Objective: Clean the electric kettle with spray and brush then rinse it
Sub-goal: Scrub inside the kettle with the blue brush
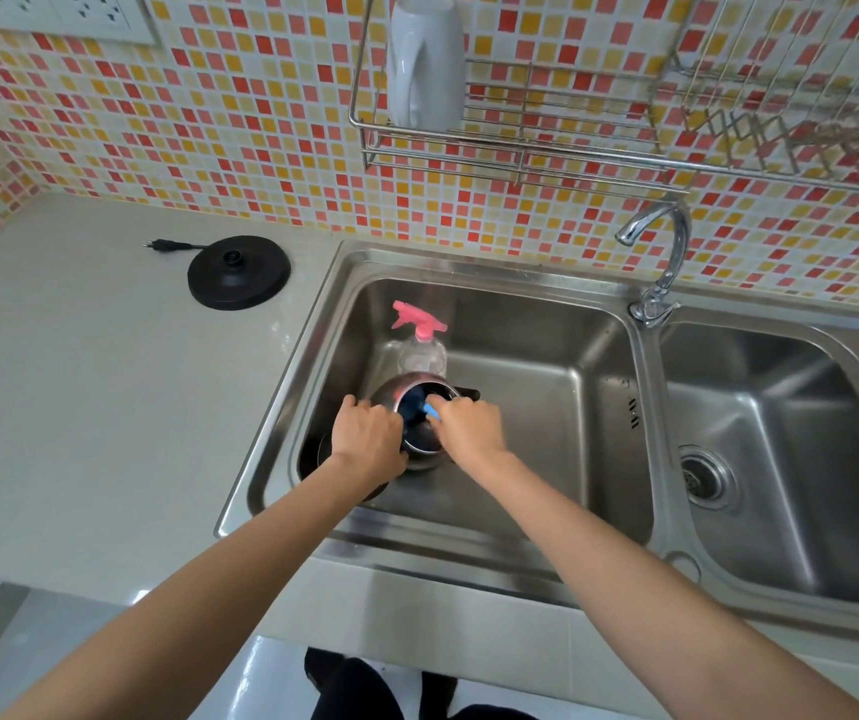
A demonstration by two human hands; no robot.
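Hands (367, 441) (471, 428) flanking kettle (395, 391), brush (431, 411) inside

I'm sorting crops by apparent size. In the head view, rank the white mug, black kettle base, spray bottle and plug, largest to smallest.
1. White mug, though close to the base: taller, narrower.
2. Black kettle base.
3. Spray bottle, bottom hidden behind the kettle.
4. Plug.

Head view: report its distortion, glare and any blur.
Head view: wide-angle bending bows the wire rack and the sink rim. The light is soft and even, with faint shadows. Glare streaks the faucet and the sink walls. The kettle mouth reads dark, so the brush in the right hand shows only blue. There is little blur there or on the left hand.
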